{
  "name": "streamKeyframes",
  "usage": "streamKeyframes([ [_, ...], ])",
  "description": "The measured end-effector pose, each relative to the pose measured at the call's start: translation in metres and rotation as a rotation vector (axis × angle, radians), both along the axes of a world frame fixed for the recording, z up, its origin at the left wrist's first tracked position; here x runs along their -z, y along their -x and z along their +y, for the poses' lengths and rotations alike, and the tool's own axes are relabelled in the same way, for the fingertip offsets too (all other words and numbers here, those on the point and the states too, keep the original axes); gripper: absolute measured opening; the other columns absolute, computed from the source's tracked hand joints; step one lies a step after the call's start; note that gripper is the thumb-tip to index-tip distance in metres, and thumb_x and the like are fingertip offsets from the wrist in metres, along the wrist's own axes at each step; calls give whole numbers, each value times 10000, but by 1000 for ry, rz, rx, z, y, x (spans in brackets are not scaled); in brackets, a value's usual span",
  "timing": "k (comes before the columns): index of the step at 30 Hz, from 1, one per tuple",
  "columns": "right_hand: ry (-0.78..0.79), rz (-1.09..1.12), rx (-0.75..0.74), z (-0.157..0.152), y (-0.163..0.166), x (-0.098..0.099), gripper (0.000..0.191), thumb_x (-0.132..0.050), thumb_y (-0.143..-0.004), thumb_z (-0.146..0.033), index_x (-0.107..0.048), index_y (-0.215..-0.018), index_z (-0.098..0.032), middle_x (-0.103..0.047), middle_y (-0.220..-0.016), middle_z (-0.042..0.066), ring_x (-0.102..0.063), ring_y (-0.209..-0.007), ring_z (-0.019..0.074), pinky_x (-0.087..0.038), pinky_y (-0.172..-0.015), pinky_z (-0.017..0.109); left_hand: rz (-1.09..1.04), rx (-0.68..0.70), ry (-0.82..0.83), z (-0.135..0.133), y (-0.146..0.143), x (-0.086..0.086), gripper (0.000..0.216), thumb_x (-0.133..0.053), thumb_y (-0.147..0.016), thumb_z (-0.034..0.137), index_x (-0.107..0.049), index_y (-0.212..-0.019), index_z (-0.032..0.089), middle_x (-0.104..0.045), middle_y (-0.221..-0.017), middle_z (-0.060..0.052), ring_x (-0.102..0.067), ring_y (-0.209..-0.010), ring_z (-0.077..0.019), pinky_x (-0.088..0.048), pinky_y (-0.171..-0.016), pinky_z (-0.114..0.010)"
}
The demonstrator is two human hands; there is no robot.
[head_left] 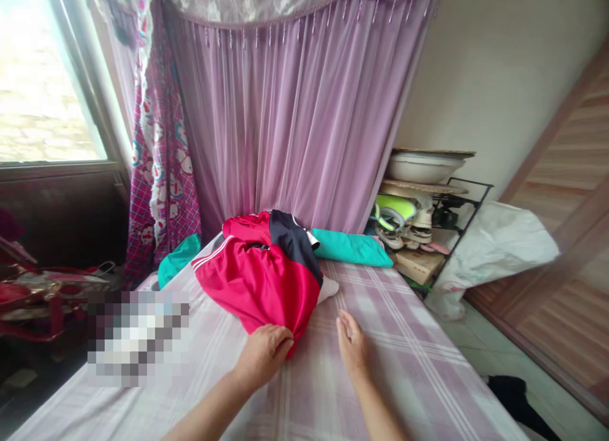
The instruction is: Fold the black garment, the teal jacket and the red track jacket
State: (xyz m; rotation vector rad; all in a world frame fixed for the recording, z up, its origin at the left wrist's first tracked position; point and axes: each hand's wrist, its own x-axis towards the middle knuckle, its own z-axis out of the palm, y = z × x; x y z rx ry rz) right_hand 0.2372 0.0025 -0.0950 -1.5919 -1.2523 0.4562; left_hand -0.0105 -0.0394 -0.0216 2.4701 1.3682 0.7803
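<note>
A red and navy track jacket (266,276) with white stripes along its sleeve lies crumpled on a plaid sheet (380,339). My left hand (266,352) is closed on the jacket's near end, fingers bent over the red cloth. To the right, my right hand (353,344) hovers near the sheet, apart from the jacket, its fingers stretched out and holding nothing. Some white cloth (328,289) pokes out from under the jacket's right side. Behind it lies a folded teal cloth (352,247).
Another teal cloth (179,260) lies by the left edge, near a blurred-out object (137,336). Purple curtains (295,111) hang behind. At the right stand a rack with shoes (419,228), a basin (423,168) and a white plastic bag (504,244). Dark cloth (518,403) lies on the floor.
</note>
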Motion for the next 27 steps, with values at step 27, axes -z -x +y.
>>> streamKeyframes([
  [27, 370, -221, -892, 40, -27, -152, 195, -594, -643, -198, -784, -683, -196, -734, -667, 3, -669, -699, 214, -522, -695, 297, -96, -218, -331, 25, 88, -53, 289, -434, -986, 360, -666, -1093, 223, -747, -1024, -74, -699, -966, -195, -557, -866, -328],
])
